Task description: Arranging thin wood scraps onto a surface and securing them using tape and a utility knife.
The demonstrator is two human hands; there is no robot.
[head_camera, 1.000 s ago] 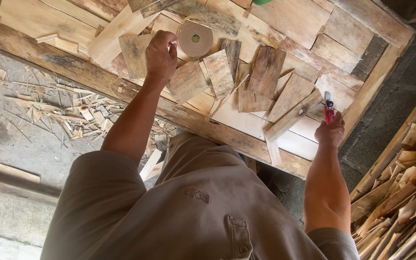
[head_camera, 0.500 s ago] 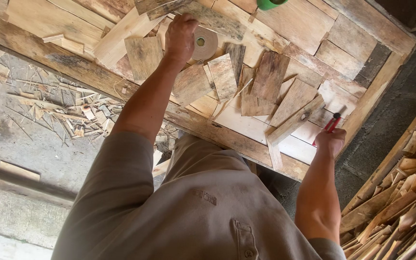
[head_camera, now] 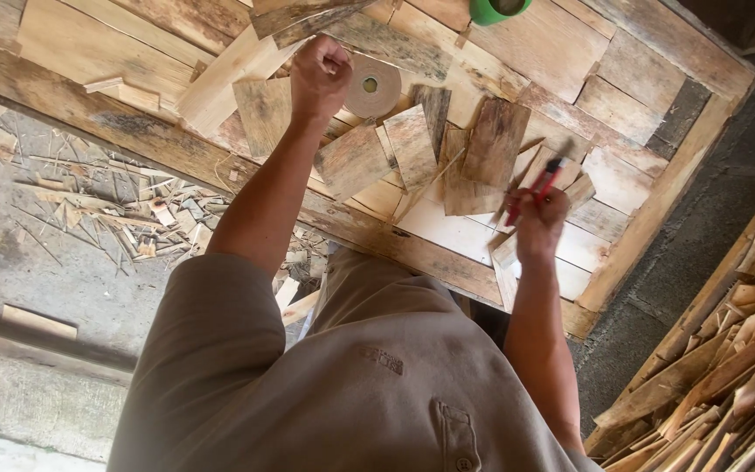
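Since a second ago, the left hand [head_camera: 321, 74] has travelled farther across the bench and now sits closed in a fist just beside the roll of tape [head_camera: 371, 85]; the right hand [head_camera: 539, 223] has stayed near the front rail, its tool now raised and angled.

Left hand: fingers curled tight, knuckles up. Whether it grips anything inside the fist cannot be told. The roll lies flat on its side immediately to the right of that fist, touching or all but touching it, so the left hand is by far the nearer of the two.

Right hand: closed on a red-handled cutter [head_camera: 536, 186], whose long axis runs diagonally up and away from the person, the tip pointing toward the scattered wooden boards [head_camera: 491, 149].

Surface: a rough plank workbench [head_camera: 683, 175], its top littered with short weathered offcuts overlapping one another between the two hands. A green cup [head_camera: 497, 9] stands at the far edge.

Room: bare concrete floor strewn with wood shavings [head_camera: 115, 218] to the person's left; a stack of cut wood pieces [head_camera: 736, 376] is piled to the right, well apart from both hands.
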